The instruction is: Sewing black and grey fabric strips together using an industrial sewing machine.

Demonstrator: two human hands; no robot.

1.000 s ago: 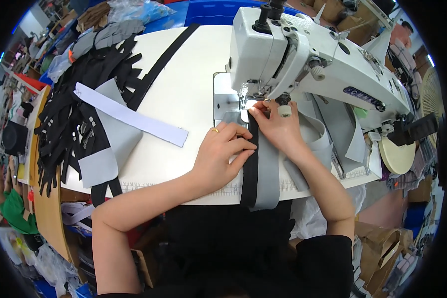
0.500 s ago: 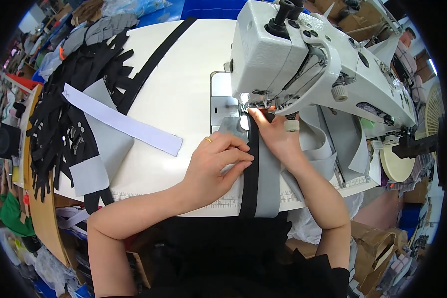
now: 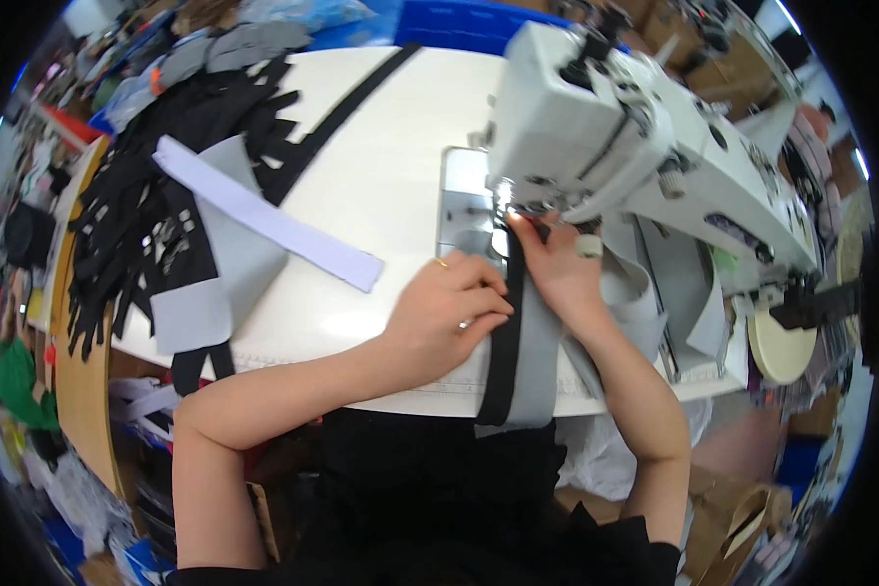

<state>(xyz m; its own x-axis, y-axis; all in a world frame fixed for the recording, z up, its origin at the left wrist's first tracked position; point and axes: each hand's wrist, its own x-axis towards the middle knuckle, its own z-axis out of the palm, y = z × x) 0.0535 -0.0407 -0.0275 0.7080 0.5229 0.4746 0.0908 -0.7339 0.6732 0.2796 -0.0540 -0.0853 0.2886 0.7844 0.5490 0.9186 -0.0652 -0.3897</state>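
A long black strip point(image 3: 506, 352) lies along a grey fabric piece point(image 3: 537, 366), both running from the table's near edge up to the needle area of a white sewing machine point(image 3: 547, 117). My left hand point(image 3: 447, 317), a ring on one finger, is closed with its fingertips pinched at the strip's left edge. A small glint shows between its fingers, too small to name. My right hand point(image 3: 565, 278) is at the strip's right side by the presser foot. Its thumb reaches onto the strip close to the needle; the other fingers are partly hidden by the machine.
A pile of black strips point(image 3: 166, 205) covers the table's left side, with a grey piece point(image 3: 249, 234) and a white strip point(image 3: 273, 230) across it. More grey fabric point(image 3: 689, 293) lies right of my right hand. A blue crate point(image 3: 459, 24) stands behind the table.
The whole view has shifted, so the table and machine appear farther right and slightly blurred. Both hands keep nearly the same places along the strip.
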